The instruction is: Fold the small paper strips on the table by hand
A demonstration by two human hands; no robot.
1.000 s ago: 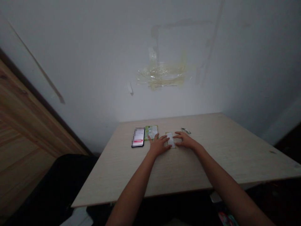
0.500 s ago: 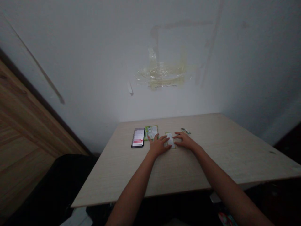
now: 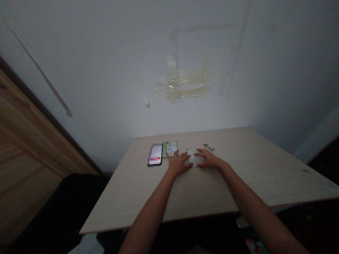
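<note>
A small white printed packet with a greenish edge (image 3: pixel 192 157) lies flat on the table between my hands. My left hand (image 3: pixel 178 163) rests with its fingers spread; some fingertips touch the packet's left side, others reach to the lower edge of a larger green-and-white printed packet (image 3: pixel 170 147). On the other side, my right hand (image 3: pixel 208 158) has its fingers apart, their tips at the small packet's right edge. Neither hand lifts anything. Just left of the green packet lies a phone (image 3: pixel 155 155) with its screen lit.
A small crumpled wrapper scrap (image 3: pixel 209 147) lies behind my right hand. The pale wooden table (image 3: pixel 127 194) meets a white wall (image 3: pixel 106 70) with clear tape (image 3: pixel 182 84) on it. A dark chair-like shape (image 3: pixel 66 211) stands left of the table, by a wooden panel (image 3: pixel 26 141).
Almost nothing has moved. The fingers of both hands stay at the small packet's edges, and the view has shifted very slightly.
</note>
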